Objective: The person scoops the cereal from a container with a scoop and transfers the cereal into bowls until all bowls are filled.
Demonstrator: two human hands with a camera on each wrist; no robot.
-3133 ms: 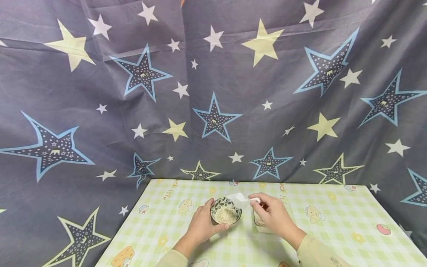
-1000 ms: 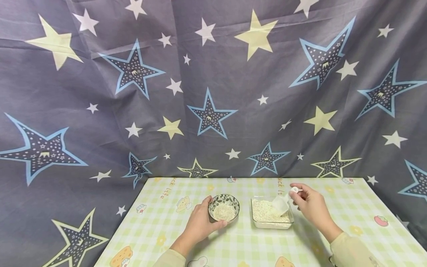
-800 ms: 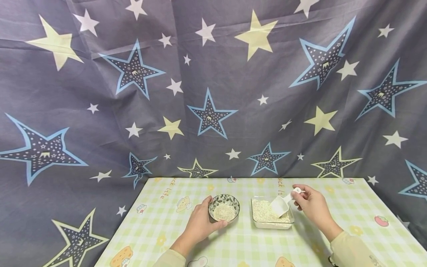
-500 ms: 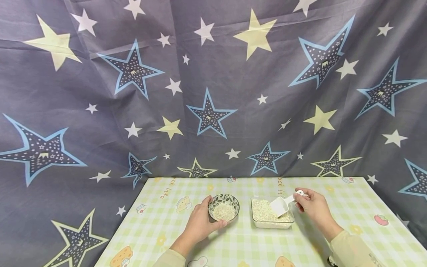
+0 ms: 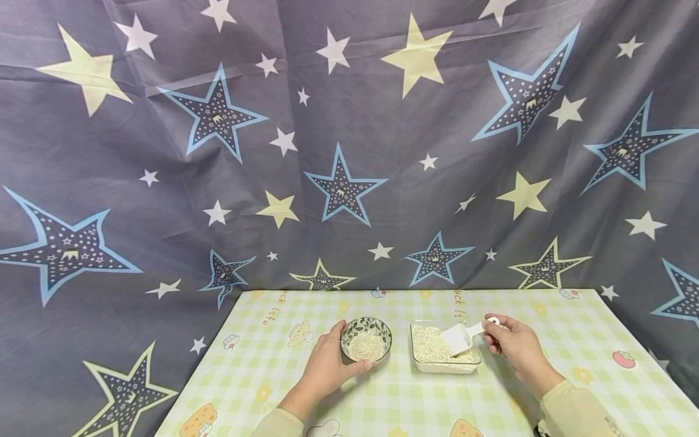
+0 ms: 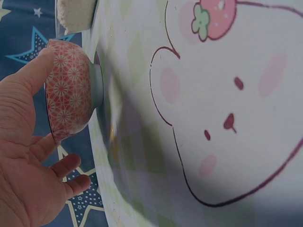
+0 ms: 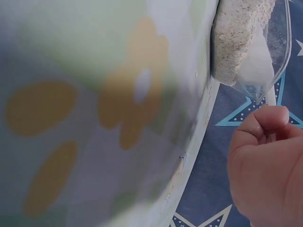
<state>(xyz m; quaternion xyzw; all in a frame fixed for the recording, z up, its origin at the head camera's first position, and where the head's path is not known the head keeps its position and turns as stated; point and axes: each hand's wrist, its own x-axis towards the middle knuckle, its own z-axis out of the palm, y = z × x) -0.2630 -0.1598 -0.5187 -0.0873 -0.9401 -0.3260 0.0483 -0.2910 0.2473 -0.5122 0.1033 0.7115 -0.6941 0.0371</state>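
My left hand (image 5: 326, 363) holds a small round bowl (image 5: 377, 328) by its rim, thumb on the near side and fingers on the far side. Dark leaves pattern the bowl's inside, and pale flakes like oats (image 5: 367, 347) lie in it. In the left wrist view the bowl's outside (image 6: 71, 90) is red with white flowers. My right hand (image 5: 519, 349) pinches the handle of a white plastic scoop (image 5: 459, 340). The scoop's head dips into the flakes inside a rectangular glass container (image 5: 445, 368). Through the glass in the right wrist view, the scoop head (image 7: 258, 59) sits among the flakes.
A green-and-white checked tablecloth (image 5: 382, 403) with cartoon prints covers the table. The bowl stands left of the glass container, with a narrow gap between. Behind the table's far edge hangs a dark curtain (image 5: 371, 255) with stars.
The scoop has gone from over the bowl, right, into the glass container. Its handle has since tipped lower as my right hand came down a little. My left hand has stayed at the bowl.
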